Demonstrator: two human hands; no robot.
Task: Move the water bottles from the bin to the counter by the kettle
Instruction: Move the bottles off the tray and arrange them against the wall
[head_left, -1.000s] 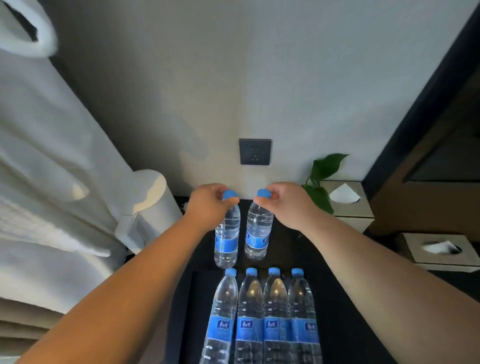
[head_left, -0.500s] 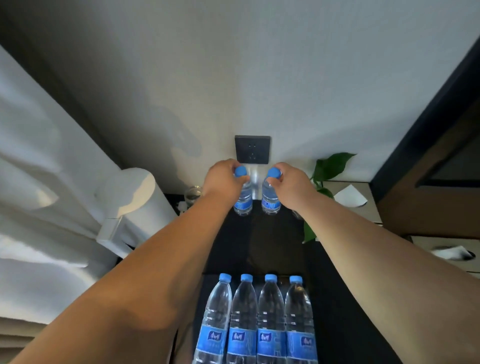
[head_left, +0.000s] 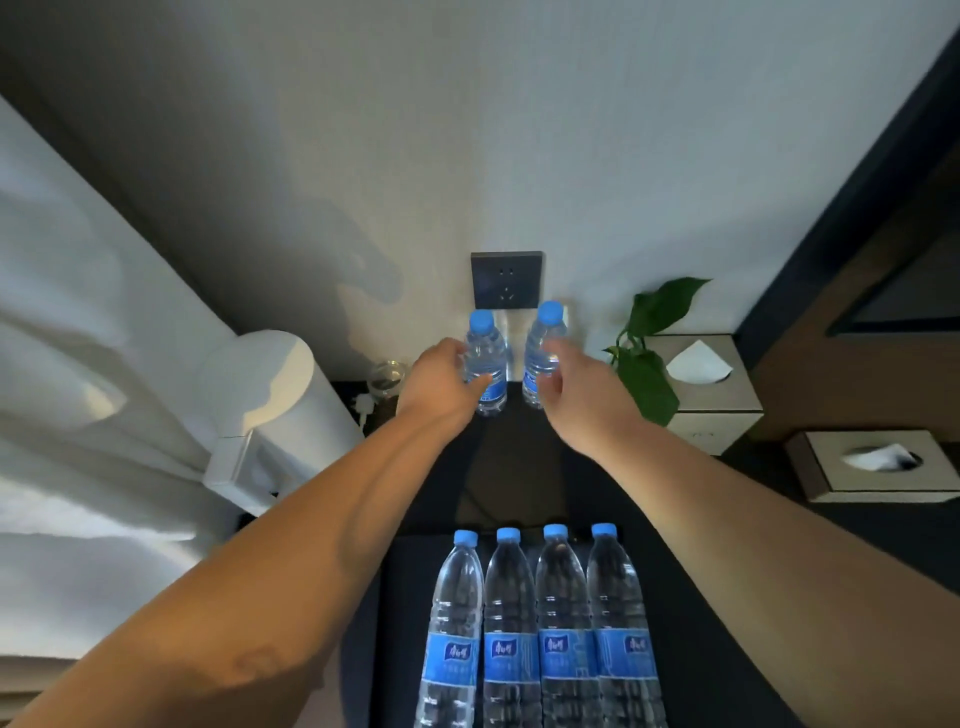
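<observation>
Two small water bottles with blue caps stand upright on the dark counter (head_left: 514, 467) against the wall, right of the white kettle (head_left: 260, 405). My left hand (head_left: 441, 382) is at the left bottle (head_left: 488, 358), with its thumb across the label and its fingers loose. My right hand (head_left: 571, 387) is at the right bottle (head_left: 543, 343), fingers apart and off the cap. Both caps are free. Several more bottles (head_left: 535, 623) lie side by side in the dark bin (head_left: 395, 582) at the bottom.
A dark wall socket (head_left: 506, 280) is just above the two bottles. A small glass (head_left: 387, 376) and a white plug sit by the kettle. A green plant (head_left: 649, 353) and two tissue boxes (head_left: 701, 384) (head_left: 878, 465) stand on the right. White fabric hangs on the left.
Both hands carried the two bottles by their caps to the wall and set them down. The hands have now slid off the caps, lower and back toward me.
</observation>
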